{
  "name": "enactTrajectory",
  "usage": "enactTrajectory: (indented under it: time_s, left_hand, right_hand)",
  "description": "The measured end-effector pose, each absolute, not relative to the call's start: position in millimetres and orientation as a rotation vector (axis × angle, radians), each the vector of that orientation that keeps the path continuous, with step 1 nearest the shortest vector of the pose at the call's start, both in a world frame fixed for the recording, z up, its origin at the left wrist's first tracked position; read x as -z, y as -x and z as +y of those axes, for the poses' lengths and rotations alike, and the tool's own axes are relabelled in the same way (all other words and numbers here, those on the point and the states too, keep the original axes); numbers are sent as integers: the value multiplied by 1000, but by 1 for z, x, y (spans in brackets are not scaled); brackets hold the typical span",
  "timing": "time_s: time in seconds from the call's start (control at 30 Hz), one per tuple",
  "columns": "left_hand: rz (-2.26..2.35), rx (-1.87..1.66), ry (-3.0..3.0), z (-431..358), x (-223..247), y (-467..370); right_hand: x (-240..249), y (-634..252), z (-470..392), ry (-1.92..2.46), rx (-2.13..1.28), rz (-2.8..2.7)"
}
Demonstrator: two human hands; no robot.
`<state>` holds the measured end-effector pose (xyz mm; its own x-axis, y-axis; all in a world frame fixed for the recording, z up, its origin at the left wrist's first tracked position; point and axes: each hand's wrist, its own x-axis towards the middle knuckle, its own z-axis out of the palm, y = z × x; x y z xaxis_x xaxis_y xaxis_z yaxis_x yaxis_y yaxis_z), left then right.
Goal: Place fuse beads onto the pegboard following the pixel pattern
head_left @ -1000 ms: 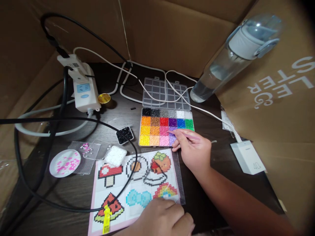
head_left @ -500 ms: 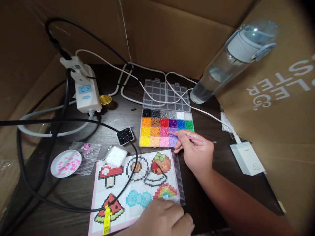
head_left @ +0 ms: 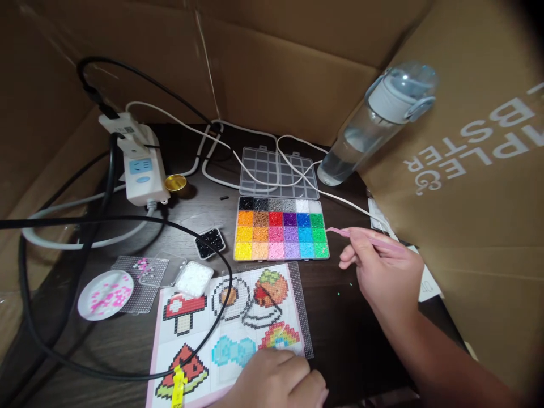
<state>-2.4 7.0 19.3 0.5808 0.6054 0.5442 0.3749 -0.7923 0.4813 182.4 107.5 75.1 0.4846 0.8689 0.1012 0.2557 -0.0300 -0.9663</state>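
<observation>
My right hand point(head_left: 385, 272) pinches pink tweezers point(head_left: 389, 245). Their tips point left, at the right edge of the bead tray point(head_left: 281, 260), whose compartments hold small beads sorted by colour. My left hand point(head_left: 276, 379) lies with curled fingers on the lower part of the pattern sheet point(head_left: 204, 368); whatever is under those fingers is hidden. Bead pictures cover the sheet, among them a mushroom point(head_left: 185, 311), a watermelon slice point(head_left: 185, 371) and a rainbow point(head_left: 280, 336). Along its right side a clear pegboard point(head_left: 301, 300) shows from beneath.
A black cable point(head_left: 127, 374) loops over the sheet. Left of it are a white dish point(head_left: 106, 295) with pink beads, a white bead box point(head_left: 194, 278) and a black bead box point(head_left: 209, 243). Behind stand a power strip point(head_left: 147, 184), a gold cup point(head_left: 175, 182) and a leaning water bottle point(head_left: 361, 139).
My right hand has moved right with the tweezers, from over the pink and purple compartments to beyond the tray. The camera view has shifted slightly. My left hand stays on the sheet.
</observation>
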Motion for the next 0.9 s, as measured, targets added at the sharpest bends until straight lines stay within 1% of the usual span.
enactTrajectory:
  time_s: [0.13, 0.33, 0.5, 0.7, 0.9]
  left_hand:
    - [782, -1021, -2495, 7, -23, 3]
    - [745, -1016, -2489, 8, -24, 4]
    - [736, -1008, -2481, 8, -25, 5]
    - [721, -954, -2462, 9, -29, 5]
    - [710, -892, -2460, 9, -32, 7]
  right_hand:
    - [-69, -188, 97, 1649, -670, -983]
    - [-59, -184, 90, 1636, -771, -989]
    - [-56, -186, 86, 1627, -701, -927]
    - [-48, -189, 91, 1408, -849, -783]
    - [-56, -186, 98, 1266, -981, -570]
